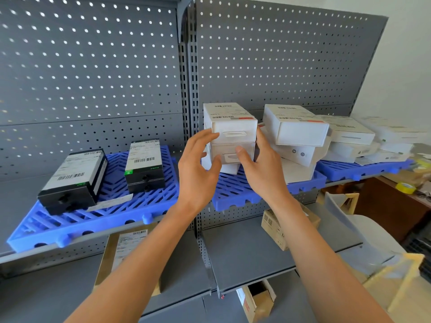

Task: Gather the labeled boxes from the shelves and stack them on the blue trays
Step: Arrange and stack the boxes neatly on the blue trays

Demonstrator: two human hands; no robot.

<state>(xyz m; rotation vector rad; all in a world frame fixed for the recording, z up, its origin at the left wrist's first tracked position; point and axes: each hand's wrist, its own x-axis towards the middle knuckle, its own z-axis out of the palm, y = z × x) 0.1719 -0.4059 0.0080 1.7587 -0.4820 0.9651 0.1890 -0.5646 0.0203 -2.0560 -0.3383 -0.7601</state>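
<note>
Up on the shelf, both hands meet at a stack of white boxes point(229, 136) standing at the left end of the middle blue tray point(235, 190). Left hand point(198, 169) has its fingers loosely spread, tips touching the stack's left side; right hand point(258, 169) presses its thumb on the lower box front, though its other fingers are hidden, probably behind the stack. Two black boxes point(72, 180) sit on the left blue tray point(93, 220).
</note>
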